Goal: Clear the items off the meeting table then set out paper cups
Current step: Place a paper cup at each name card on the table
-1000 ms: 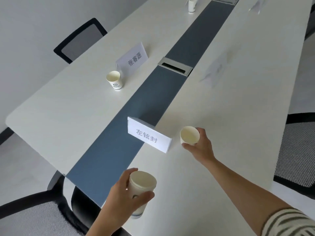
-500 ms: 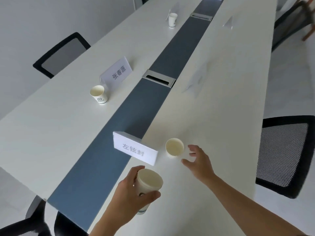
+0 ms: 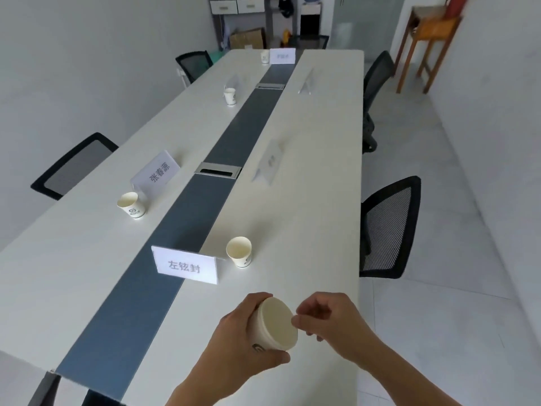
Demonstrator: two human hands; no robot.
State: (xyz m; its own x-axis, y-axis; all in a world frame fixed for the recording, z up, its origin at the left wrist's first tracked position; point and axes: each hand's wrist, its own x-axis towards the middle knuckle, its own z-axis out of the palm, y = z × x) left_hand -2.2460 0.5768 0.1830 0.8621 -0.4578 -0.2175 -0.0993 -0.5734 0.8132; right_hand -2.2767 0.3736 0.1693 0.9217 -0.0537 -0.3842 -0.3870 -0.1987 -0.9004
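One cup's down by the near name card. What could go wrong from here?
1. The right hand pinches the rim of the held cup that the left hand grips; thin paper could crease, or nested cups might come out together.
2. The standing cup is empty and sits close to the near name card; an arm reaching past could tip it.
3. The next name card on this side has no cup; easy to skip.

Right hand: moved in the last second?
Yes. The right hand has drawn back from the standing cup beside the name card to the held cup in the left hand.
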